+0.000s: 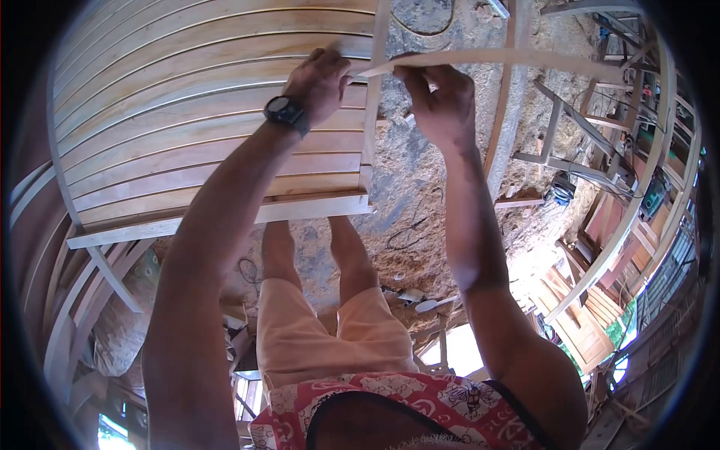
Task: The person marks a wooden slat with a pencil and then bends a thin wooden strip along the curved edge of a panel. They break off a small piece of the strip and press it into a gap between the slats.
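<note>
A thin, pale wooden strip (517, 58) runs sideways over the right edge of a slatted wooden panel (225, 105). My right hand (442, 101) pinches the strip between thumb and fingers, just beyond the panel's edge. Above the slats, my left hand (319, 84), with a dark watch (285, 111) on its wrist, is closed around the strip's tapering left end. Part of that end is hidden by my fingers, which are slightly blurred. The strip's far end reaches out to the right. The panel has several parallel slats within a frame, and its near rail (225, 221) lies in front of my legs.
Rough, stained ground (420, 172) lies below. A long wooden beam (510, 97) stands to the right of the panel. Wooden frames (577, 135), a green power tool (654, 196) and stacked boards (577, 315) crowd the right side. Curved timber pieces (64, 315) are at the left.
</note>
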Available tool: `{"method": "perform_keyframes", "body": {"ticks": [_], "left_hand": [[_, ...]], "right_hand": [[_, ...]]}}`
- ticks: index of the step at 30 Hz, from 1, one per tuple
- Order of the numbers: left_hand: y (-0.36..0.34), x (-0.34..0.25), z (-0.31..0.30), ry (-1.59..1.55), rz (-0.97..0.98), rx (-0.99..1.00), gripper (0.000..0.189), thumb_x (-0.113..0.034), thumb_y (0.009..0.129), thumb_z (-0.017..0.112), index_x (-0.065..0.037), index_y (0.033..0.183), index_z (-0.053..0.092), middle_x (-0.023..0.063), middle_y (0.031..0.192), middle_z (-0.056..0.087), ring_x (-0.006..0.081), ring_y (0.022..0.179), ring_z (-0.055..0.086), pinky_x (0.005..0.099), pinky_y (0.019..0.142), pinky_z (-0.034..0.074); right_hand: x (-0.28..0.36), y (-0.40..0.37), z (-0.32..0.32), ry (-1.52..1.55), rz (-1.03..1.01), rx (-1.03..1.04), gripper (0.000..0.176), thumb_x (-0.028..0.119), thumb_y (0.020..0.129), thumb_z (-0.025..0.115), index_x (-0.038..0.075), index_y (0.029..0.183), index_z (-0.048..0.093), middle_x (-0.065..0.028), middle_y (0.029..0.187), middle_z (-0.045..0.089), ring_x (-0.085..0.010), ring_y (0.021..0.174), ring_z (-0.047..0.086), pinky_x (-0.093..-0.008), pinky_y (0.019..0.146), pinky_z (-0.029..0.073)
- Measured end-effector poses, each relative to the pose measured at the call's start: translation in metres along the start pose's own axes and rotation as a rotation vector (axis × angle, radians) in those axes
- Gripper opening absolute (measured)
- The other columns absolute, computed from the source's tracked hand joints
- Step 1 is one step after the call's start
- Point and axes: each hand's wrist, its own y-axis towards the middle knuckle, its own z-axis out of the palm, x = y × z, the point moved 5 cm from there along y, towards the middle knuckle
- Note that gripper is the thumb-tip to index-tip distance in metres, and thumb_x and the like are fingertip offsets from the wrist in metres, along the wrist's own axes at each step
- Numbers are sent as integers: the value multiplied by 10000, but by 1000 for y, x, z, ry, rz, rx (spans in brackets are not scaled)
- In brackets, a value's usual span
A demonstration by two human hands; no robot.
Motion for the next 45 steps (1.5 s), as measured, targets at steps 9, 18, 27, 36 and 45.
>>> {"method": "perform_keyframes", "body": {"ticks": [9, 18, 27, 36, 45], "left_hand": [[1, -1, -9, 105, 135, 206, 699, -291, 718, 936, -6, 1254, 591, 169, 1222, 608, 362, 1169, 575, 449, 1026, 522], [-1, 1, -4, 145, 162, 268, 591, -283, 772, 888, -29, 1199, 567, 155, 1181, 590, 355, 1142, 571, 455, 1000, 530], [-18, -15, -6, 245, 161, 110, 292, -188, 851, 792, -79, 1100, 688, 104, 1106, 611, 308, 1184, 567, 430, 912, 578], [-30, -9, 21, 18, 16, 142, 120, -140, 920, 715, -47, 963, 652, 160, 999, 670, 369, 921, 682, 489, 788, 569], [-29, 3, 23, 12, 81, 184, 111, -128, 927, 703, -43, 969, 644, 161, 1023, 663, 372, 937, 678, 490, 802, 568]], "right_hand": [[-19, -31, 20, 54, -82, 25, 149, -8, 934, 732, 76, 1056, 745, -98, 922, 787, -197, 738, 757, -319, 588, 575], [-28, -44, 31, 39, 29, 52, 168, 73, 967, 746, 72, 1135, 761, -111, 1044, 791, -214, 979, 777, -336, 849, 630], [-19, -39, 32, 0, -69, 5, 164, 0, 937, 733, 49, 1094, 733, -111, 957, 776, -220, 892, 788, -325, 711, 628], [-17, -34, 23, -196, 107, 192, 99, 88, 1011, 660, 69, 1018, 757, -78, 782, 745, -116, 575, 669, -292, 470, 523], [6, -38, 3, 2, -69, -13, 128, 96, 990, 681, 32, 1037, 782, -132, 858, 771, -166, 719, 724, -338, 586, 541]]}}
